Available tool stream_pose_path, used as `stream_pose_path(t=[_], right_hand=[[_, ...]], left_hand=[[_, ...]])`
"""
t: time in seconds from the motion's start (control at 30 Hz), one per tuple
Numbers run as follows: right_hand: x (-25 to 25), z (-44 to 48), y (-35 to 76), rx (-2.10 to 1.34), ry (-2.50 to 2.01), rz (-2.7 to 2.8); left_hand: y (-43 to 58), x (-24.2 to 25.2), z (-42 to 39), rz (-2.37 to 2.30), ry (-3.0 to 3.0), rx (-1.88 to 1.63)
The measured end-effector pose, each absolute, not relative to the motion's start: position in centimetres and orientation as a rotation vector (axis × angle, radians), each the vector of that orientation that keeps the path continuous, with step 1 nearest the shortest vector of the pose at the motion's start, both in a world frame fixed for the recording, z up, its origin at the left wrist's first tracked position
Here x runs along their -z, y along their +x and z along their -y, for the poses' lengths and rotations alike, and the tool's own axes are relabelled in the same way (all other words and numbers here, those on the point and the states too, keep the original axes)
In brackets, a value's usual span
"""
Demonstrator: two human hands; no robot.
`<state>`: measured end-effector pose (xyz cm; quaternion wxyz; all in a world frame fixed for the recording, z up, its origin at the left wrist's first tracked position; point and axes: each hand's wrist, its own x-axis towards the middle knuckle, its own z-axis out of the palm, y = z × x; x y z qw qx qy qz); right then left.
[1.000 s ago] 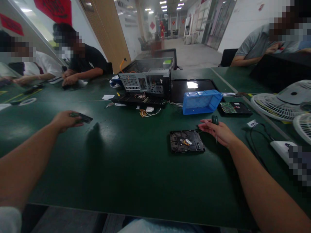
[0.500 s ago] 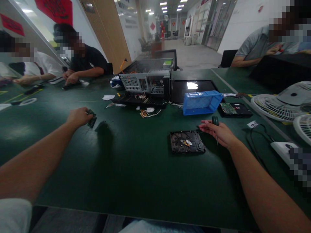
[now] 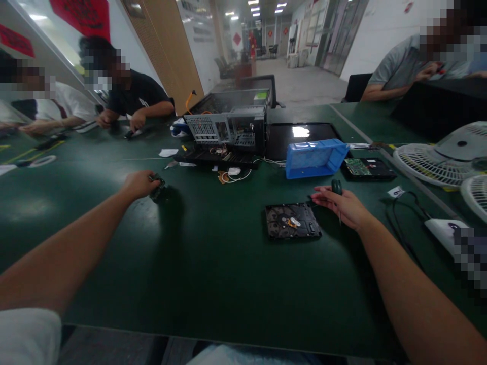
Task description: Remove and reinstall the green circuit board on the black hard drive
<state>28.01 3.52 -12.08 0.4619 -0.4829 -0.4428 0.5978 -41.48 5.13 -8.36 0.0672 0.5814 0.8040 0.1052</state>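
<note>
My left hand (image 3: 137, 185) is closed on the edge of a small green circuit board (image 3: 157, 187), held above the table left of centre. Resting at the right, my right hand (image 3: 344, 207) grips a screwdriver (image 3: 337, 187) with a dark green handle; its thin shaft points down below the palm. Just left of that hand, a hard drive (image 3: 292, 221) lies flat with its dark underside up and no board on it. The right fingertips are close to the drive's upper right corner; whether they touch it I cannot tell.
An opened computer case (image 3: 228, 121) stands at the back centre. Right of it are a blue plastic bin (image 3: 316, 160) on its side, another hard drive (image 3: 368, 169) with a green board, and white fans (image 3: 429, 162). Co-workers (image 3: 129, 96) sit across the green table (image 3: 213, 284).
My left hand has moved right with the circuit board. My right hand and the hard drive stay in place. Across the table, a co-worker's hands have moved apart.
</note>
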Motion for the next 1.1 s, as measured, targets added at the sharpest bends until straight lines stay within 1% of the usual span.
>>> stream_pose_path(t=[0.17, 0.37, 0.7, 1.1], right_hand=[[12.1, -3.5, 28.0, -1.474, -1.180, 1.088], [12.0, -3.5, 28.0, -1.486, -1.194, 1.055], [11.9, -3.4, 27.9, -1.474, -1.204, 1.060], [12.1, -3.5, 28.1, -1.482, -1.190, 1.064]], left_hand=[[-40.2, 8.5, -5.2, -2.525, 1.869, -0.066], [-38.5, 8.5, -5.4, -2.504, 1.921, 0.032], [-35.9, 8.4, -6.2, -2.418, 2.042, 0.022], [-31.7, 9.3, -6.5, -2.310, 2.177, -0.103]])
